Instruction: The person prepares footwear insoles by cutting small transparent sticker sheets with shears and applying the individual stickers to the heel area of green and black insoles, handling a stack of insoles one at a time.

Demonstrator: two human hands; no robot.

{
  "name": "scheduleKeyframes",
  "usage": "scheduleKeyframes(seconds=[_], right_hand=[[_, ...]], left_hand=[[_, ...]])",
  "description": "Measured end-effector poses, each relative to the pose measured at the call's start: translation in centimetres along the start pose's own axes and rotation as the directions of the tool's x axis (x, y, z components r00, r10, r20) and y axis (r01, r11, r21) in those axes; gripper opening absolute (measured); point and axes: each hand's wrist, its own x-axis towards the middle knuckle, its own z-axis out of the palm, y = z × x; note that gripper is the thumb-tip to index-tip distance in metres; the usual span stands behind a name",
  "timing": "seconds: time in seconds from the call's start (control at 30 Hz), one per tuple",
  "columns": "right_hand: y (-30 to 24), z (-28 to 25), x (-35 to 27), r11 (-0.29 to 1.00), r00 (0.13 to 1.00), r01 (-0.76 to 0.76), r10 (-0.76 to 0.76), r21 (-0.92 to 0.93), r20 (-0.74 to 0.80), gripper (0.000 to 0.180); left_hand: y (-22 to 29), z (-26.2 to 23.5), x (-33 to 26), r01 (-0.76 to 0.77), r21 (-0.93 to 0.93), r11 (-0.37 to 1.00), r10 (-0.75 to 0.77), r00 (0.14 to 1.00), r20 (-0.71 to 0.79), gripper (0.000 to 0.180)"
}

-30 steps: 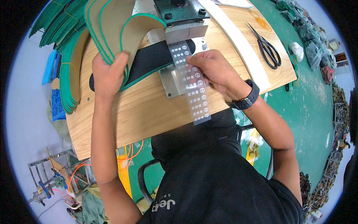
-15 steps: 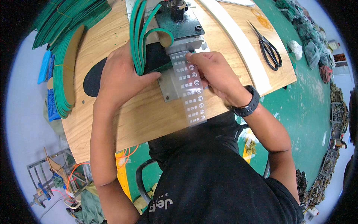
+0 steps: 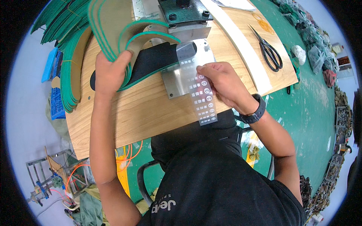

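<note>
My left hand [image 3: 110,72] is closed around several green-edged insoles [image 3: 109,22] with tan undersides, which bend and fan out above it. Beneath them a black-faced insole [image 3: 151,64] lies across the table, its right end on a metal plate [image 3: 177,83]. Between thumb and fingers my right hand [image 3: 226,81] pinches a clear film strip [image 3: 203,98] with rows of white printed marks. The strip's far end lies over the insole's right end, and its near end hangs past the table edge. Above the plate's far side is a dark press block [image 3: 184,15].
Stacked insoles [image 3: 71,71] stand at the left beside blue baskets [image 3: 57,101]. On the right side of the wooden table [image 3: 128,124] lie a curved white strip [image 3: 241,49] and black-handled scissors [image 3: 270,54]. Bagged goods [image 3: 316,52] line the floor farther right.
The press block sits higher above the plate. My right hand has drawn slightly toward me with the film strip. My left hand has shifted left, and the held insoles have fanned leftward.
</note>
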Motion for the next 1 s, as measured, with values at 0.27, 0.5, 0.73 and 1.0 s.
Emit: scheduleKeyframes(seconds=[0.27,0.5,0.73,1.0], right_hand=[[-0.9,0.4,3.3,1.0,1.0,-0.011,0.012,-0.017,0.029,0.025],[-0.8,0.6,3.1,0.999,1.0,-0.011,0.012,-0.044,0.023,0.026],[-0.4,0.5,3.8,0.997,0.999,-0.021,0.023,-0.075,0.025,0.028],[-1.1,0.7,2.8,0.997,0.999,-0.024,0.027,-0.078,0.035,0.032]], left_hand=[[-0.6,-0.5,0.0,-0.042,-0.065,0.997,0.041,0.999,-0.016,0.017],[-0.3,-0.3,-0.1,-0.036,-0.067,0.997,0.034,0.999,-0.017,0.017],[0.2,0.3,-0.5,-0.041,0.012,0.999,0.042,0.998,-0.048,0.019],[1.3,1.8,-1.0,-0.249,0.478,0.842,0.123,0.952,0.279,0.064]])
